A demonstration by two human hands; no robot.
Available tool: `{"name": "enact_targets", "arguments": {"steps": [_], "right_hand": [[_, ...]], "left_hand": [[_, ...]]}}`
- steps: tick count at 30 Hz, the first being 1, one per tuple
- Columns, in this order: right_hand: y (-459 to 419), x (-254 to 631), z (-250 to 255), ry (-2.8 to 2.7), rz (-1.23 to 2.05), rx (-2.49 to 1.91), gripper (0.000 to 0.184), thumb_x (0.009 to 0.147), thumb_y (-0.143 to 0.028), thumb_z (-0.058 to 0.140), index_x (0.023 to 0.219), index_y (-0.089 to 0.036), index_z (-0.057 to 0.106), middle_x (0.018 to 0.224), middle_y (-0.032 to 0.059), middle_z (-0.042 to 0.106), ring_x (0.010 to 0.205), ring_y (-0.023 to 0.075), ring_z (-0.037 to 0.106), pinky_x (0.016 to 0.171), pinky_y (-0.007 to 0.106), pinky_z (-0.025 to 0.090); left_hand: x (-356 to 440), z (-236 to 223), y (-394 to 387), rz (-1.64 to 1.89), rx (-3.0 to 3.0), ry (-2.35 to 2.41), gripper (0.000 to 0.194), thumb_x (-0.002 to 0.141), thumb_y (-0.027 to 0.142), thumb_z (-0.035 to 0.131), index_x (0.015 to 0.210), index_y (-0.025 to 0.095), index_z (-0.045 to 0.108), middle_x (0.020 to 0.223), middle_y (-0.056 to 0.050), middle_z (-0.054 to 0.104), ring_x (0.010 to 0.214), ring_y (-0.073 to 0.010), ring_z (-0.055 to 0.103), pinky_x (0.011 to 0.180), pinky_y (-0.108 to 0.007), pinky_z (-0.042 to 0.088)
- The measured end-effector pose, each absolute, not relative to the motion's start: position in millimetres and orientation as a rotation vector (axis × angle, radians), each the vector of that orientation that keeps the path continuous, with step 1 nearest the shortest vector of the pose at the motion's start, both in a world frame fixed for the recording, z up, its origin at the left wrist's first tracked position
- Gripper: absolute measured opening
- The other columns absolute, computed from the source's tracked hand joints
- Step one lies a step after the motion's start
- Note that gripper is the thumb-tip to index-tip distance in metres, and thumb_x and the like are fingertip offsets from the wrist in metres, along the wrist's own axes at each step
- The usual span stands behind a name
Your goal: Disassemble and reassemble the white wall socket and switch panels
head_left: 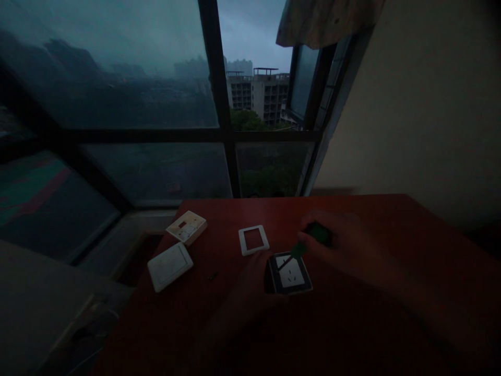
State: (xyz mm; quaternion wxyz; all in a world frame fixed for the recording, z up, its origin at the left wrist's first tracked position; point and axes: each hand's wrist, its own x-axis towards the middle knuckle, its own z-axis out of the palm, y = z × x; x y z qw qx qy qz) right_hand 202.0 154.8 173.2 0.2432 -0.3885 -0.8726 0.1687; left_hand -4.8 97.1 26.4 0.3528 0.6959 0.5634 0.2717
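Observation:
A wall socket (291, 278) with a white face and dark surround lies face up on the reddish table. My left hand (256, 279) is closed around its left side. In my right hand (332, 237) is a screwdriver (298, 250) with a green handle, my fingers wrapped round the grip. Its shaft slants down to the left, and the tip meets the upper left part of the socket's face. Just behind the socket lies a white square frame (241, 243) with an open middle. Dim light hides much of my left fingers.
To the left on the table (219, 313) are a white switch plate (170, 266) and a cream box-like fitting (188, 225). A small dark piece, perhaps a screw (212, 276), lies nearer the middle. Windows (156, 167) stand behind the table, a wall (410, 120) at right.

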Motion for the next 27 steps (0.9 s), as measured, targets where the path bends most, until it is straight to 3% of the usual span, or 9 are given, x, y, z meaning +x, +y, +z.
{"name": "enact_targets", "arguments": {"steps": [12,22,27], "right_hand": [[154.8,194.5,176.4,-2.455,0.439,-1.039,0.005,0.085,-0.025,0.056,0.089,-0.023,0.058,0.081,0.0,0.068,0.071,0.0145,0.062,0.061,0.025,0.041],[152.8,171.9,188.1,-2.621,0.26,-1.052,0.021,0.088,-0.041,0.055,0.089,-0.02,0.06,0.084,0.0049,0.067,0.071,0.0182,0.059,0.06,0.028,0.035],[150.7,165.8,195.0,-2.61,0.309,-1.081,0.015,0.084,-0.029,0.059,0.096,-0.021,0.06,0.092,0.0054,0.069,0.076,0.0182,0.062,0.062,0.027,0.038]], "left_hand": [[-4.7,24.7,97.0,0.732,1.822,1.45,0.093,0.05,0.03,0.09,0.131,0.024,0.043,0.137,-0.01,0.045,0.125,-0.0316,0.045,0.103,-0.046,0.039],[-5.6,25.8,98.6,0.729,1.845,1.426,0.098,0.053,0.033,0.089,0.136,0.024,0.038,0.142,-0.013,0.042,0.131,-0.0346,0.039,0.107,-0.051,0.035],[-6.1,19.1,99.0,0.713,1.858,1.457,0.098,0.052,0.033,0.089,0.136,0.024,0.038,0.143,-0.014,0.04,0.132,-0.0351,0.038,0.108,-0.051,0.032]]}}
